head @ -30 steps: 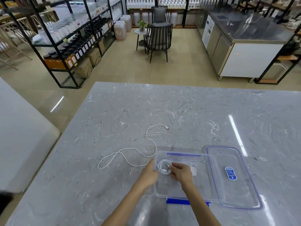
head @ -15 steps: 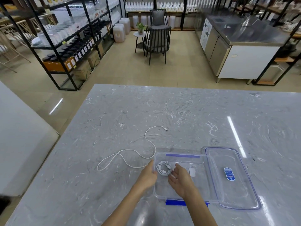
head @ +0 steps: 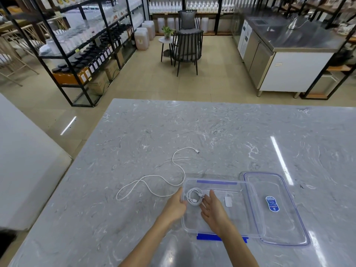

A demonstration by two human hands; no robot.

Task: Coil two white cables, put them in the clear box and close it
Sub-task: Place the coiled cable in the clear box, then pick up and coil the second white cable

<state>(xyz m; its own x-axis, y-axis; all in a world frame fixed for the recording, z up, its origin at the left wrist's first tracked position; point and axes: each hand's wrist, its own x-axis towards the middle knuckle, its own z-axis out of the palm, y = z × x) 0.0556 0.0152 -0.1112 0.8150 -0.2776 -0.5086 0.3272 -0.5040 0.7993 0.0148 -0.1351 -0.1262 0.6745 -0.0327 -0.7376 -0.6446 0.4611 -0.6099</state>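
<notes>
A coiled white cable [head: 194,196] lies inside the clear box [head: 248,212], near its left end. My right hand [head: 212,211] hovers over the box just right of the coil, fingers spread and empty. My left hand [head: 175,206] rests against the box's left wall, thumb at the rim. A second white cable [head: 163,180] lies uncoiled on the marble table [head: 231,135], left of and beyond the box. The clear lid [head: 289,224] with a blue sticker lies flat at the box's right side.
A small white tag [head: 227,201] lies inside the box. A blue clasp [head: 207,237] sticks out at the box's near edge. Beyond the table are shelving racks [head: 82,45], a dark chair [head: 186,47] and a steel counter [head: 285,54].
My right hand has let go of the coiled cable and opened, drawing back toward me. The coil now lies free in the box. The left hand stays at the box's left wall.
</notes>
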